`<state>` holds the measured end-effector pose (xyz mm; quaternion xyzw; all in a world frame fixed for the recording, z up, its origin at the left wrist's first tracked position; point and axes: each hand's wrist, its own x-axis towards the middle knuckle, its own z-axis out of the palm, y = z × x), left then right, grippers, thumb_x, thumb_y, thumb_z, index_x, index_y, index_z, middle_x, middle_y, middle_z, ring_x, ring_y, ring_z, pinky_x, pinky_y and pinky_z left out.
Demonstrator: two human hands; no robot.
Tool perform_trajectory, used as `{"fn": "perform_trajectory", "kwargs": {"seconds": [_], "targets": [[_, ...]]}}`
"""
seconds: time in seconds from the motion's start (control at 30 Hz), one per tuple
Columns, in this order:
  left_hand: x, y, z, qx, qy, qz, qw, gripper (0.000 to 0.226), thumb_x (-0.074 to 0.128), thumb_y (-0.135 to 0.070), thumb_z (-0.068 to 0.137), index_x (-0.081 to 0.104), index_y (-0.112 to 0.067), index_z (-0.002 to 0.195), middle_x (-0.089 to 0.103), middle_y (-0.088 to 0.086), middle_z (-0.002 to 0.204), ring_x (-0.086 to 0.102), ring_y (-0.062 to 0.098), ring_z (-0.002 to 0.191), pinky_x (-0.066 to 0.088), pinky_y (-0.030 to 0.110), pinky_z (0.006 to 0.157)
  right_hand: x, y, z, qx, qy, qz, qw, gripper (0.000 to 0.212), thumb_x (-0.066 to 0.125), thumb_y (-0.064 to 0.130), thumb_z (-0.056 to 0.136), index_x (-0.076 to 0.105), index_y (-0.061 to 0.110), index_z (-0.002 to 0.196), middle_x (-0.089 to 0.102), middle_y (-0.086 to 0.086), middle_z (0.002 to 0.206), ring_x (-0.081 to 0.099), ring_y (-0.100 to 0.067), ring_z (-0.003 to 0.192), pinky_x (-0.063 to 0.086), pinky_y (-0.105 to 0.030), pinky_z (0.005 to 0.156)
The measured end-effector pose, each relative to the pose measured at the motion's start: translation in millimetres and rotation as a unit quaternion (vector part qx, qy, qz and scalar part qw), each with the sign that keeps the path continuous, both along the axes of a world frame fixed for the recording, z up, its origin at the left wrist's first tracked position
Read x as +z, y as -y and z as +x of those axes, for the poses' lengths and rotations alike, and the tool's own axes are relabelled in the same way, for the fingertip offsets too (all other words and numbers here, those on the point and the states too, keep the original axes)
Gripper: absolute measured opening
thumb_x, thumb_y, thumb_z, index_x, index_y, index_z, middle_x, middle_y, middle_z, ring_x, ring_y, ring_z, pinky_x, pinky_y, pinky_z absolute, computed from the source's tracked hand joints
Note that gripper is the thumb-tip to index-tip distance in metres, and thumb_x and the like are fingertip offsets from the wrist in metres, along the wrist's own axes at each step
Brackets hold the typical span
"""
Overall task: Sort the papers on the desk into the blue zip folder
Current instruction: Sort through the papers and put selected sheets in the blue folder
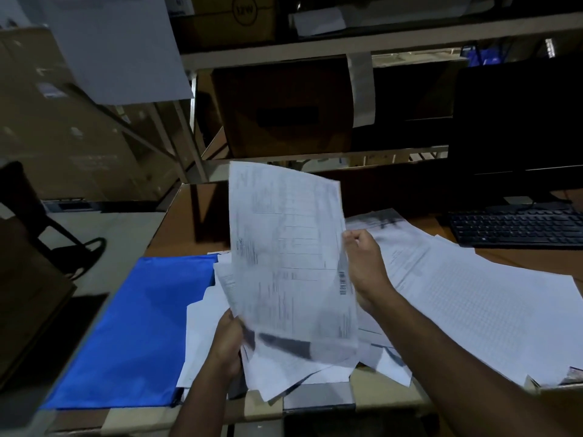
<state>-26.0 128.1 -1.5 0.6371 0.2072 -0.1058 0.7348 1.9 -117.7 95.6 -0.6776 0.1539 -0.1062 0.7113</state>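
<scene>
A blue zip folder [132,329] lies flat on the left part of the desk. I hold a sheaf of printed papers [290,257] upright above the desk's middle. My left hand [227,342] grips the sheaf at its lower left corner. My right hand [362,263] pinches the right edge near a barcode. More loose papers [473,298] lie spread over the desk to the right, and several sheets [202,335] lie under the sheaf, overlapping the folder's right edge.
A black keyboard [517,228] and a dark monitor [520,121] stand at the back right. Metal shelving [315,45] with cardboard boxes [284,105] rises behind the desk. A dark chair [38,222] stands on the floor at the left. The desk's front edge [315,405] is close to me.
</scene>
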Motion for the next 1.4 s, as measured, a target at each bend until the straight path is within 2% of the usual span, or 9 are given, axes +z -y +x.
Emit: {"fn": "perform_trajectory", "kwargs": {"seconds": [0.1,0.23,0.33,0.53,0.67,0.77,0.97,1.17,1.4], "targets": [[9.7,-2.0,-15.1,-0.028,0.030,-0.045,0.998,0.015,0.063,-0.012,0.100,0.062,-0.005,0.087,0.069,0.008,0.078,0.064,0.020,0.072,0.053,0.032,0.065,-17.7,2.5,6.2,-0.047,-0.034,-0.046,0.997,0.024,0.044,0.029,0.104,0.058,0.010,0.107,0.058,0.000,0.089,0.051,-0.012,0.075,0.044,-0.028,0.063],[16.9,-4.1,-12.2,-0.100,0.047,-0.025,0.994,0.028,0.073,-0.026,0.094,0.062,-0.001,0.099,0.073,0.015,0.085,0.073,0.025,0.071,0.059,0.036,0.059,-49.9,4.3,11.3,-0.070,-0.059,-0.162,0.983,0.023,0.042,0.028,0.105,0.054,0.010,0.098,0.058,-0.006,0.079,0.050,-0.018,0.060,0.041,-0.026,0.043],[11.6,-4.2,-7.2,-0.074,0.009,-0.027,0.997,0.028,0.062,-0.025,0.103,0.064,-0.003,0.120,0.076,0.021,0.110,0.077,0.037,0.096,0.064,0.052,0.081,-71.6,3.8,15.2,-0.069,-0.092,-0.205,0.972,0.017,0.045,0.028,0.104,0.054,0.015,0.097,0.065,-0.009,0.083,0.057,-0.025,0.059,0.041,-0.026,0.038],[14.7,1.0,-3.0,-0.056,-0.021,-0.063,0.996,0.040,0.046,-0.053,0.105,0.064,-0.025,0.127,0.073,0.007,0.125,0.067,0.029,0.114,0.057,0.044,0.089,-94.6,-8.3,15.0,0.028,-0.082,-0.272,0.958,0.031,0.063,0.024,0.096,0.057,0.017,0.125,0.068,-0.005,0.113,0.069,-0.024,0.080,0.056,-0.032,0.050],[-4.2,-1.4,2.3,-0.066,0.014,-0.022,0.997,0.039,0.063,-0.024,0.103,0.056,-0.019,0.140,0.067,0.004,0.137,0.067,0.025,0.116,0.060,0.039,0.087,-95.8,-8.5,8.6,0.116,-0.051,-0.342,0.931,0.024,0.063,0.034,0.094,0.066,0.021,0.114,0.068,0.005,0.101,0.067,-0.019,0.089,0.051,-0.027,0.068],[-8.9,-5.0,4.7,-0.058,-0.012,-0.035,0.998,0.035,0.062,-0.018,0.103,0.058,-0.021,0.138,0.069,0.007,0.136,0.068,0.033,0.119,0.058,0.053,0.095,-95.6,10.8,-0.1,0.001,-0.018,-0.416,0.909,0.028,0.067,0.040,0.090,0.070,0.019,0.109,0.065,0.003,0.105,0.058,-0.020,0.105,0.049,-0.032,0.081],[-25.4,-16.2,10.8,-0.037,-0.022,-0.072,0.996,0.037,0.057,-0.010,0.105,0.059,-0.020,0.141,0.067,0.011,0.139,0.064,0.041,0.126,0.047,0.065,0.106,-94.9,52.7,-16.5,-0.066,-0.213,-0.470,0.854,0.111,0.086,0.055,0.065,0.033,0.004,0.149,0.034,-0.020,0.152,0.033,-0.036,0.139,0.035,-0.044,0.111],[-22.7,-9.2,13.2,-0.038,-0.015,0.004,0.999,0.034,0.055,-0.009,0.106,0.061,-0.018,0.138,0.069,0.011,0.133,0.065,0.039,0.120,0.049,0.062,0.105,-89.1,52.9,-8.0,-0.069,-0.236,-0.403,0.882,0.112,0.093,0.039,0.062,0.030,0.004,0.147,0.038,-0.022,0.145,0.041,-0.037,0.133,0.041,-0.039,0.107],[-15.9,-6.1,9.3,-0.037,-0.022,0.033,0.999,0.030,0.053,-0.011,0.106,0.063,-0.016,0.134,0.072,0.014,0.128,0.067,0.040,0.114,0.056,0.054,0.095,-94.2,53.4,-1.2,-0.053,-0.216,-0.494,0.840,0.129,0.083,0.067,0.059,0.022,0.002,0.152,0.044,-0.017,0.143,0.040,-0.032,0.130,0.037,-0.040,0.108]]}}
